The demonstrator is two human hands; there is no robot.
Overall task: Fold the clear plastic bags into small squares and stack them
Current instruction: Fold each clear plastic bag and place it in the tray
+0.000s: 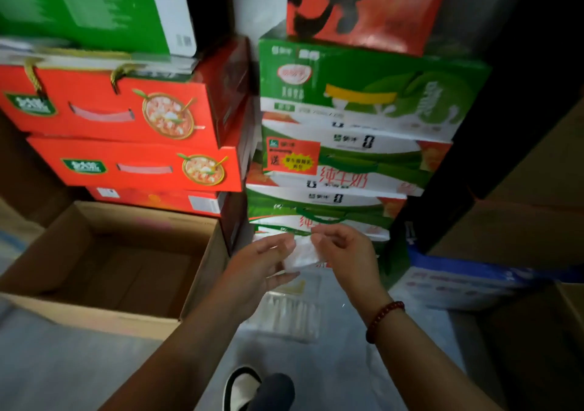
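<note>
I see the folded clear plastic bag (pixel 302 253) held in the air between both hands: my left hand (pixel 264 263) cradles it with thumb on top, my right hand (pixel 343 251) pinches its upper right edge.

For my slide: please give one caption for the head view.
Both hands hold a folded clear bag before stacked cartons.

A green-and-white carton (pixel 344 170) right of centre bore large red characters "纯牛奶" and a red sticker (pixel 290 156) with "送". Print on the orange cartons (pixel 126 110) at left was too blurred to read.
</note>
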